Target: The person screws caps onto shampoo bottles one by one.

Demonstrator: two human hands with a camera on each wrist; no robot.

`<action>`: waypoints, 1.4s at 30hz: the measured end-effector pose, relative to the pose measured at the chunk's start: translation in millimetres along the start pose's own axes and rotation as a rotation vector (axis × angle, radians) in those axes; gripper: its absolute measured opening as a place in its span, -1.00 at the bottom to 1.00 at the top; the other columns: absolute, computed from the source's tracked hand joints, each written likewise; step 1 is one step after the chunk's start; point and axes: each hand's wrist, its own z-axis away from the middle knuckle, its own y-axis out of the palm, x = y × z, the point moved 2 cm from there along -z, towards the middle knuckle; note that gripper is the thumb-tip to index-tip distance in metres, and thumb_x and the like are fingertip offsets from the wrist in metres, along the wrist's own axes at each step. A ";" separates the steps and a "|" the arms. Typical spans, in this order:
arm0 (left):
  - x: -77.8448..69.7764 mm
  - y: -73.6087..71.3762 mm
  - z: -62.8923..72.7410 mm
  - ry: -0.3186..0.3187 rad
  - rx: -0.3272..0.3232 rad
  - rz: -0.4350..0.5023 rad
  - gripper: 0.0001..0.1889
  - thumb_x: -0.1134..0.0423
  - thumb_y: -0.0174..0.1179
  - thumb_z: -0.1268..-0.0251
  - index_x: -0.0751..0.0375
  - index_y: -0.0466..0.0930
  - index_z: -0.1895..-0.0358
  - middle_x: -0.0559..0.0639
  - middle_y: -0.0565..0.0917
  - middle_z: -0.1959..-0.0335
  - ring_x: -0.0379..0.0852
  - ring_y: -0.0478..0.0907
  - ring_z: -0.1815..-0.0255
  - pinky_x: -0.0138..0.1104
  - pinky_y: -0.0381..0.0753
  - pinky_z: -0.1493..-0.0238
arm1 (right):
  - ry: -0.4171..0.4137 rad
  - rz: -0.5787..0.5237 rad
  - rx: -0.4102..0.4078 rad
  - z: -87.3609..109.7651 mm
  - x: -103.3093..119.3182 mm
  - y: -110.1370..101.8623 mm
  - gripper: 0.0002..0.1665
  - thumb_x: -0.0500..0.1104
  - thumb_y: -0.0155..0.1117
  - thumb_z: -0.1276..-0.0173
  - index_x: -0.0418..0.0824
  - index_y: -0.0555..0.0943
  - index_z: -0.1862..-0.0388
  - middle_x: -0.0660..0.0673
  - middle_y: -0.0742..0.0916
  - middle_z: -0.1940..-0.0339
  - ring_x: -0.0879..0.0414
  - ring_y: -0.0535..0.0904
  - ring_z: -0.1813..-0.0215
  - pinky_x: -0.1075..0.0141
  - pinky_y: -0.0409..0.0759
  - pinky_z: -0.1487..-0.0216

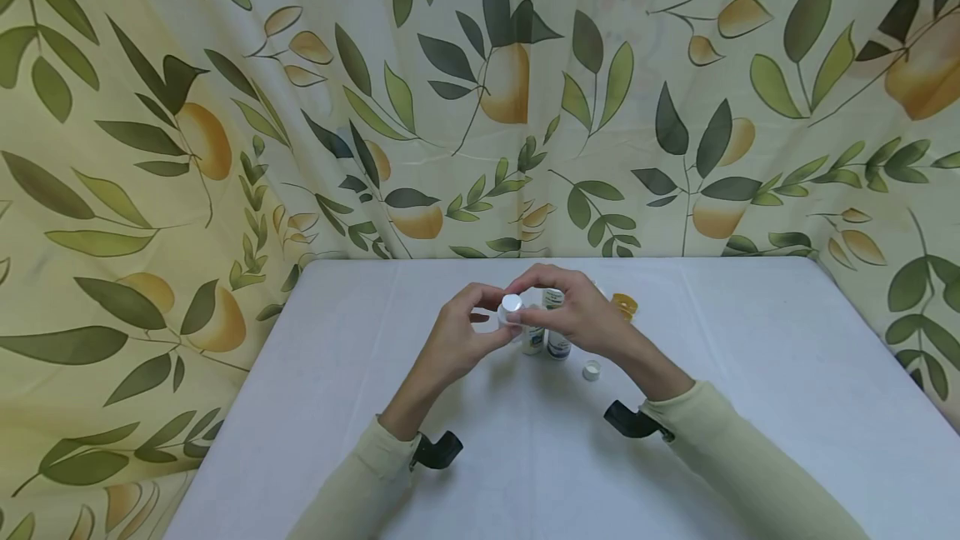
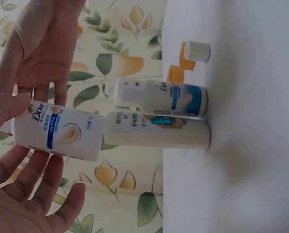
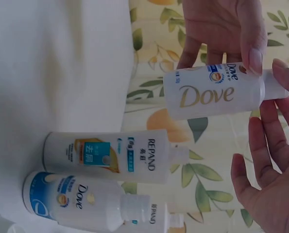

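Note:
A small white Dove bottle (image 3: 207, 92) is held up over the table. My left hand (image 1: 465, 327) grips its body between thumb and fingers; in the right wrist view the left thumb lies along the bottle near its shoulder. My right hand (image 1: 577, 311) pinches the white cap (image 3: 274, 87) at the bottle's top. Close behind stand a Repand bottle (image 3: 108, 156) and a second Dove bottle (image 3: 71, 201) with a blue lower part. Another Repand bottle (image 3: 151, 221) is partly hidden behind that Dove one.
A loose white cap (image 1: 592, 370) lies on the white-covered table (image 1: 315, 407), right of the standing bottles. Yellow-orange caps (image 2: 185, 56) sit beyond it. A leaf-and-fruit patterned curtain (image 1: 420, 148) hangs behind the table's far edge.

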 end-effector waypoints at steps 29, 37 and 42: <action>36.5 -26.6 24.8 -0.079 0.057 -0.019 -0.63 0.18 0.53 -0.13 0.02 0.66 -0.01 -0.13 0.69 0.07 -0.09 0.63 0.03 0.15 0.58 -0.19 | 0.059 0.022 0.106 -14.2 -12.4 44.3 -0.72 -0.06 0.52 -0.28 0.02 0.72 0.04 0.10 0.74 0.06 -0.06 0.62 -0.10 -0.06 0.50 -0.30; 47.5 -34.7 32.2 -0.116 0.090 -0.029 -0.64 0.17 0.53 -0.13 -0.03 0.65 0.01 -0.18 0.69 0.06 -0.10 0.62 0.01 0.12 0.57 -0.20 | 0.058 0.018 0.133 -17.4 -16.7 58.4 -0.72 -0.11 0.49 -0.30 -0.03 0.70 0.01 0.09 0.73 0.05 -0.07 0.62 -0.11 -0.05 0.55 -0.25; 53.8 -39.6 36.2 -0.135 0.120 -0.033 -0.64 0.17 0.53 -0.13 0.00 0.65 0.01 -0.17 0.69 0.06 -0.08 0.63 0.01 0.13 0.57 -0.20 | 0.075 0.014 0.146 -18.3 -21.5 67.7 -0.71 -0.10 0.50 -0.30 -0.04 0.70 0.01 0.08 0.73 0.05 0.04 0.62 -0.07 -0.08 0.57 -0.25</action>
